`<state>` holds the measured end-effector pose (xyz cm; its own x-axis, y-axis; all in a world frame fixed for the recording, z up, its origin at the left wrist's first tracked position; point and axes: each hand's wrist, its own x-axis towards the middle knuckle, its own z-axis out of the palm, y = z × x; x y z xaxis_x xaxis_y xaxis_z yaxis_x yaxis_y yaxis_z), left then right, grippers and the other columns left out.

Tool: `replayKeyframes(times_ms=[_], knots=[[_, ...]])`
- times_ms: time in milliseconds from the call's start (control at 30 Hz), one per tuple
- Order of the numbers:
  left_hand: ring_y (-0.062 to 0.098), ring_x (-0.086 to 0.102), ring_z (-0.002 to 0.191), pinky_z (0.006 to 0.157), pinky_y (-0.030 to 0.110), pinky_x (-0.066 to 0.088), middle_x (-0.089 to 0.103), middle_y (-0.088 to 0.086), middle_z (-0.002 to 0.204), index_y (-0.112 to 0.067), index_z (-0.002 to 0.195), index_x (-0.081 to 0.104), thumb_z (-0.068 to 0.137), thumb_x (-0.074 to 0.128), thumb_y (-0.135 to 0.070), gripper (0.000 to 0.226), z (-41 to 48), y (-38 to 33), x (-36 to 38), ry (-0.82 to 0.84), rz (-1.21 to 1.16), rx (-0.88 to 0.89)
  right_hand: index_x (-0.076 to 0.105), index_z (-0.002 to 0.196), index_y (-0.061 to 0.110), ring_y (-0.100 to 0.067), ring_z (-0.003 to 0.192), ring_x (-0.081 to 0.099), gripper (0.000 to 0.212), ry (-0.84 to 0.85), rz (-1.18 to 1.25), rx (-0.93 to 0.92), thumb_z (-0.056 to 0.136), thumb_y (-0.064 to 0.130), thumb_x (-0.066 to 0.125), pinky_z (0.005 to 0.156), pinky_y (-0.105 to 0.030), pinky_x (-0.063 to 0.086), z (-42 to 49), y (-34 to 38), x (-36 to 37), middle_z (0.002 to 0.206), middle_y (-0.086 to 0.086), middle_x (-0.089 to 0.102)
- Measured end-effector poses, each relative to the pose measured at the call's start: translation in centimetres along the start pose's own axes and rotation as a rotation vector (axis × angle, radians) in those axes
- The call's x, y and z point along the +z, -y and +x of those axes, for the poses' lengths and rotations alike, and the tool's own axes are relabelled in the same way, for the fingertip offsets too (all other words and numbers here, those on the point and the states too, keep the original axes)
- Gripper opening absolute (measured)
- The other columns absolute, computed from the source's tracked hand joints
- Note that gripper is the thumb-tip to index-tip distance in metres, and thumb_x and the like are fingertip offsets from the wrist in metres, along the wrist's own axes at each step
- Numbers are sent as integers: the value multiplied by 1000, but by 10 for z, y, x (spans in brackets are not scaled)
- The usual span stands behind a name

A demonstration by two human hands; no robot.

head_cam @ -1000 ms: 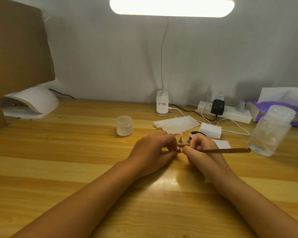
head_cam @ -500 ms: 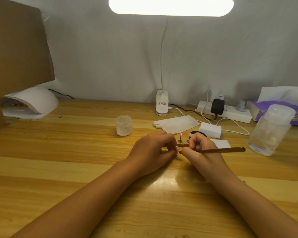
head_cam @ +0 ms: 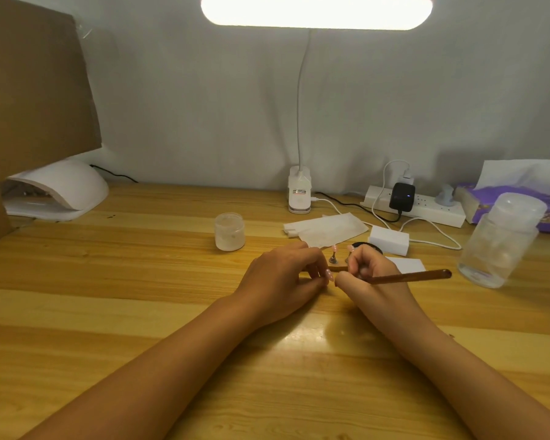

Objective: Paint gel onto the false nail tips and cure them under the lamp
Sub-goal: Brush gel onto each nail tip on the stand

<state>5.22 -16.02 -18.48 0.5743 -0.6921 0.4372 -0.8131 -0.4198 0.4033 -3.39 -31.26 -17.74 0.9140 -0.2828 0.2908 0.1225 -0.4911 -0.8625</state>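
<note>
**Layout on the table**

Curing lamp (head_cam: 61, 188) at the back left of the table (head_cam: 124, 281); jar (head_cam: 229, 231) behind the left hand (head_cam: 283, 276); nail tip (head_cam: 329, 275) between it and the right hand (head_cam: 370, 276), stands (head_cam: 333, 257) just behind; brush (head_cam: 410, 276) runs rightward from the right hand; bottle (head_cam: 499, 239) right, before the power strip (head_cam: 426, 212).

Head-worn, angled down, near hands (head_cam: 280, 276)

Pale grey wall (head_cam: 204, 106) behind; wooden table (head_cam: 108, 312); bright desk light bar (head_cam: 316, 11) overhead; cardboard panel (head_cam: 29, 90) left.

Brush (head_cam: 410, 276) tip indistinct beside left hand (head_cam: 286, 277).
</note>
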Motion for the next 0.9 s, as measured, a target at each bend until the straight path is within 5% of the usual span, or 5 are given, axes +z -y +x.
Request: replayKeyframes(times_ms=[233, 500, 667, 900], knots=[[0, 49, 76, 64, 24, 43, 62, -14, 95, -30, 95, 66, 89, 68, -32, 7, 1, 0, 1, -7, 4, 1, 53, 86, 12, -2, 51, 56, 15, 4, 91, 62, 89, 19, 66, 48, -13, 44, -2, 1, -1, 60, 2, 62], [-2, 50, 76, 63, 21, 40, 61, -15, 94, -30, 96, 67, 89, 69, -33, 7, 0, -2, 0, -5, -11, -4, 51, 83, 2, -6, 52, 37, 14, -36, 45, 29, 85, 8, 63, 59, -30, 39, -1, 1, -2, 58, 0, 44], [0, 54, 78, 64, 22, 44, 63, -15, 92, -31, 93, 67, 88, 70, -35, 7, 0, -1, 0, -15, -15, -6, 49, 91, 8, 1, 47, 47, 17, 4, 181, 86, 92, 18, 62, 44, -13, 38, -3, 2, -4, 54, 6, 55], [-6, 49, 72, 61, 19, 39, 61, -15, 92, -33, 92, 65, 89, 68, -38, 7, 0, -1, 0, -6, 2, -13, 50, 80, 8, -9, 56, 41, 14, -12, 37, 52, 85, 7, 62, 66, -31, 43, 0, 3, -1, 57, 4, 45]])
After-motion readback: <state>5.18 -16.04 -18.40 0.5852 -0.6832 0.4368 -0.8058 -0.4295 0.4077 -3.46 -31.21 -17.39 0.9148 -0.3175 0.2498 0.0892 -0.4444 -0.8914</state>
